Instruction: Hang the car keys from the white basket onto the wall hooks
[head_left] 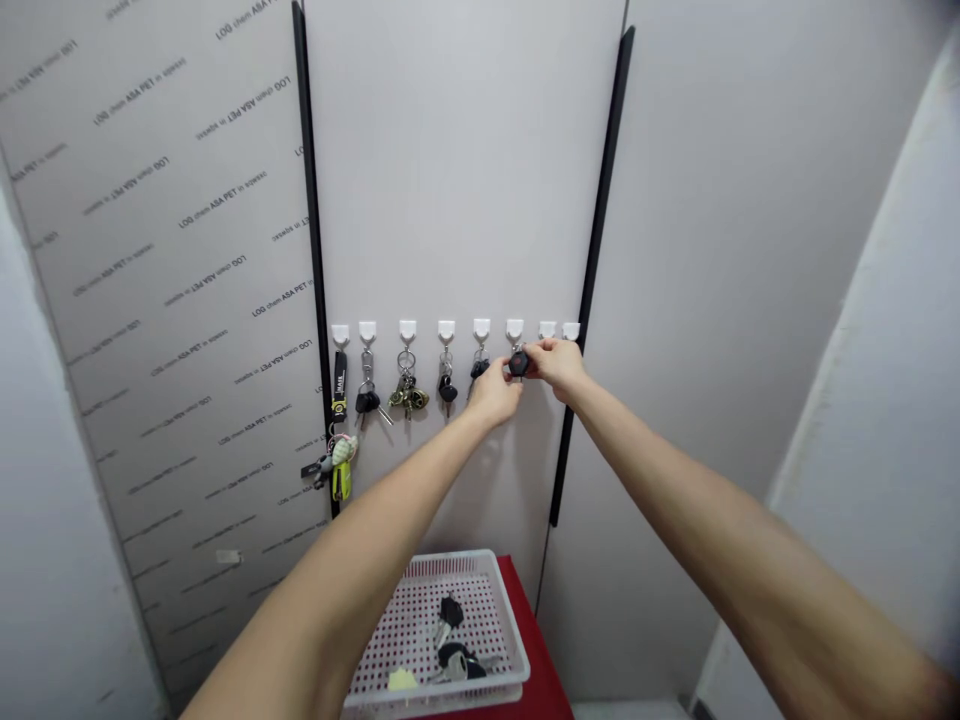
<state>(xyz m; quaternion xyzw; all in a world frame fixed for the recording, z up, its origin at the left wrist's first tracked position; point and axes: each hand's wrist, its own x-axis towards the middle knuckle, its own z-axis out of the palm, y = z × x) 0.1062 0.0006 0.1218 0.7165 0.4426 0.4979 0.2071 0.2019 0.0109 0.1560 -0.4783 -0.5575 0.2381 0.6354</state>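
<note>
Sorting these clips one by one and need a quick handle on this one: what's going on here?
A person holds a black key fob in the right hand, with the left hand close at its other side, just below the sixth white hook from the left. Whether it is hooked on is too small to tell. Key sets hang from the five hooks to the left. Below, a white basket on a red surface holds more keys.

Looks like an indoor nook (home or office, unclear), judging by wall panels (457, 170), white hooks (446, 327) and hung keys (448, 390).
</note>
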